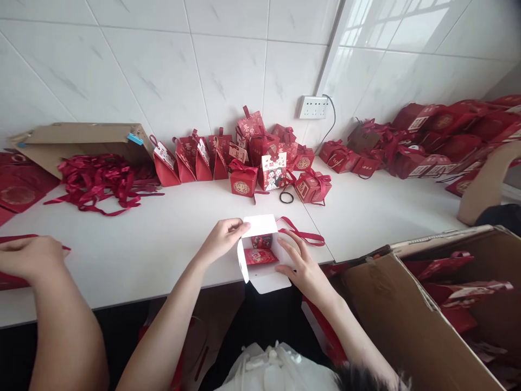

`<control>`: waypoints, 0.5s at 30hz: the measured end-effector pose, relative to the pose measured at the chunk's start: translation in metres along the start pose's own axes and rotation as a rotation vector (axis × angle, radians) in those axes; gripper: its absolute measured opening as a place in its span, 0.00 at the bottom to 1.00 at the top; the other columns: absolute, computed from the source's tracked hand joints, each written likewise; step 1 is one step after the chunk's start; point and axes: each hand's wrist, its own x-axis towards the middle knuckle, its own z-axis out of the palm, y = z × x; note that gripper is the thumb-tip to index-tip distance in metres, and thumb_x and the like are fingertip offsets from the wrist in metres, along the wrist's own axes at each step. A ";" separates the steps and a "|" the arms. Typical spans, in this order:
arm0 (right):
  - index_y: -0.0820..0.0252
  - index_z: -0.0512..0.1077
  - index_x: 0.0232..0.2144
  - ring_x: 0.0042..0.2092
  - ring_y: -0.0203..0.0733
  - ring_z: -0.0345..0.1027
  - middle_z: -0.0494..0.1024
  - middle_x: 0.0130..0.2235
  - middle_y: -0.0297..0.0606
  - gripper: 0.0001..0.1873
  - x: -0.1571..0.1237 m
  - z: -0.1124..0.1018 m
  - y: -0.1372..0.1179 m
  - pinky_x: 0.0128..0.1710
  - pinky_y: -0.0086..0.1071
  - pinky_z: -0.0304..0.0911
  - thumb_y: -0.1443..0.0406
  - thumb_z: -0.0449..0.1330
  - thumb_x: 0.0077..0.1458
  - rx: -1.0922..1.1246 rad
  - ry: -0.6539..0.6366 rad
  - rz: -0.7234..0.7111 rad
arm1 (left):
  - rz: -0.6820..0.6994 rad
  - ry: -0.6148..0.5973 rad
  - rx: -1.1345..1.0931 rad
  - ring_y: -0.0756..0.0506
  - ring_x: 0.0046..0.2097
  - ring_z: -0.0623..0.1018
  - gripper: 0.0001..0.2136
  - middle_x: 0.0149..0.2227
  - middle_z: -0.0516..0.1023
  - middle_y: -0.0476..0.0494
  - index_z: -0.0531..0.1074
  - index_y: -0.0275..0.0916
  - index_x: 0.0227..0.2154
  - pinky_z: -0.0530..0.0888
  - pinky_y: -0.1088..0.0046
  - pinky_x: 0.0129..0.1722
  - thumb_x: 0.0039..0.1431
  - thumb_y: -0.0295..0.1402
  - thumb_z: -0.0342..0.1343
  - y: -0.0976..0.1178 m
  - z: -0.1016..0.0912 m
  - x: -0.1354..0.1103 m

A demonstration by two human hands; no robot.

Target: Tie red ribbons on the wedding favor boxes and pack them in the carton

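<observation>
A small gift box (271, 283), white inside, stands with its flaps spread at the front edge of the table. Red printed packets (260, 257) lie inside it. My left hand (223, 239) pinches the left corner of the raised back flap between thumb and fingers. At the box's right side, my right hand (303, 269) holds the wall, with the thumb and forefinger apart at the opening. A loop of red ribbon (309, 237) lies on the table just behind my right hand.
Finished-looking red gift boxes (243, 181) stand along the wall. A pile of red ribbons (100, 179) lies by a cardboard carton (81, 133) at left. An open carton (378, 293) of red boxes is at right. Other people's arms (61, 315) reach in at both sides.
</observation>
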 end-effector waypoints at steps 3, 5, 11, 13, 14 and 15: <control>0.57 0.66 0.52 0.58 0.57 0.60 0.59 0.59 0.53 0.19 0.000 -0.010 -0.008 0.48 0.48 0.69 0.68 0.58 0.57 -0.144 0.186 -0.115 | 0.077 0.117 -0.070 0.52 0.23 0.58 0.18 0.21 0.52 0.54 0.53 0.40 0.19 0.57 0.76 0.23 0.60 0.44 0.46 -0.004 0.017 -0.003; 0.59 0.68 0.49 0.57 0.53 0.61 0.64 0.55 0.51 0.17 0.001 -0.022 -0.020 0.49 0.44 0.69 0.73 0.55 0.58 -0.139 0.255 -0.213 | 0.148 0.218 -0.021 0.52 0.25 0.60 0.16 0.22 0.55 0.54 0.54 0.40 0.20 0.60 0.76 0.26 0.61 0.41 0.45 -0.003 0.030 -0.007; 0.63 0.70 0.41 0.41 0.44 0.71 0.75 0.40 0.45 0.16 0.017 -0.028 -0.044 0.38 0.35 0.73 0.79 0.47 0.56 -0.028 -0.060 -0.227 | 0.511 0.426 0.164 0.51 0.26 0.63 0.14 0.23 0.59 0.52 0.54 0.40 0.21 0.63 0.77 0.27 0.62 0.30 0.46 0.008 0.060 -0.017; 0.65 0.70 0.39 0.40 0.47 0.70 0.75 0.38 0.47 0.19 0.022 -0.017 -0.038 0.38 0.41 0.72 0.81 0.45 0.51 -0.070 -0.110 -0.211 | 0.641 0.467 0.222 0.51 0.26 0.62 0.13 0.22 0.59 0.52 0.54 0.40 0.21 0.63 0.76 0.26 0.61 0.27 0.47 0.011 0.069 -0.018; 0.65 0.70 0.39 0.39 0.48 0.70 0.75 0.38 0.47 0.20 0.024 -0.010 -0.033 0.37 0.43 0.72 0.81 0.45 0.50 -0.069 -0.125 -0.211 | 0.692 0.477 0.250 0.51 0.26 0.62 0.13 0.22 0.60 0.51 0.54 0.40 0.21 0.63 0.76 0.27 0.60 0.26 0.47 0.011 0.075 -0.019; 0.64 0.70 0.38 0.37 0.48 0.70 0.75 0.36 0.46 0.20 0.024 -0.004 -0.029 0.36 0.43 0.72 0.80 0.44 0.49 -0.054 -0.136 -0.206 | 0.724 0.478 0.274 0.50 0.26 0.63 0.13 0.21 0.60 0.51 0.55 0.40 0.20 0.64 0.75 0.27 0.60 0.26 0.47 0.012 0.080 -0.020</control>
